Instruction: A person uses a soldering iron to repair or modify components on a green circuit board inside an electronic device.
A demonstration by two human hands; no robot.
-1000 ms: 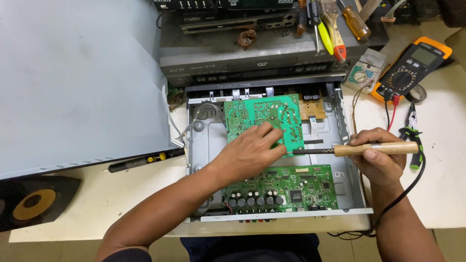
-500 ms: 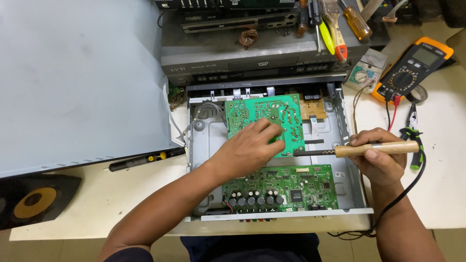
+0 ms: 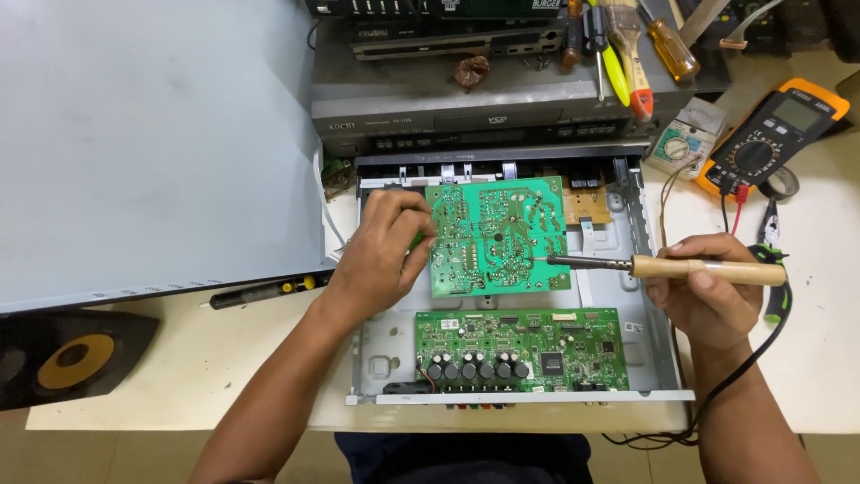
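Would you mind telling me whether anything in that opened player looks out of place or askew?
Yes: the upper green circuit board is flipped solder side up and sits tilted in the chassis, held at its edge by the left hand. The lower board lies flat, component side up. The right hand holds a soldering iron.

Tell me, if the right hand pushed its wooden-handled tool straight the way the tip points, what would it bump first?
Probably the green circuit board that the left hand holds. The right hand aims the soldering iron leftward, and its tip sits at that board's right edge, perhaps already touching.
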